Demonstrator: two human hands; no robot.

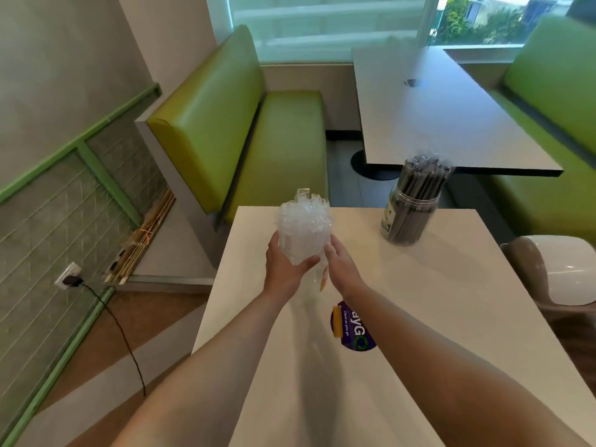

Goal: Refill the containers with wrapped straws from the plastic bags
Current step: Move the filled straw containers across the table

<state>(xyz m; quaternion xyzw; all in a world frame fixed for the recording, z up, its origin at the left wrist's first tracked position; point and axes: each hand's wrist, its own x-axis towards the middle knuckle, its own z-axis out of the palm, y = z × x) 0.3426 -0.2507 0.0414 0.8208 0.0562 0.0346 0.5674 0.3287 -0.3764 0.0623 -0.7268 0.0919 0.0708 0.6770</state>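
Observation:
A bundle of clear wrapped straws [304, 225] stands upright over the white table [435, 311], near its far left part. My left hand [285, 264] wraps around the bundle's lower part from the left. My right hand [338, 262] presses against it from the right. Whether the straws sit in a clear container or a bag is hard to tell. A clear jar [411, 217] packed with dark wrapped straws stands at the table's far right edge, apart from both hands.
A purple round sticker [353, 330] with a yellow strip lies on the table just behind my right wrist. Green booth seats [225, 124] and a second table [445, 111] stand beyond. A white chair [561, 269] is at the right. A cable [119, 330] runs across the floor at the left.

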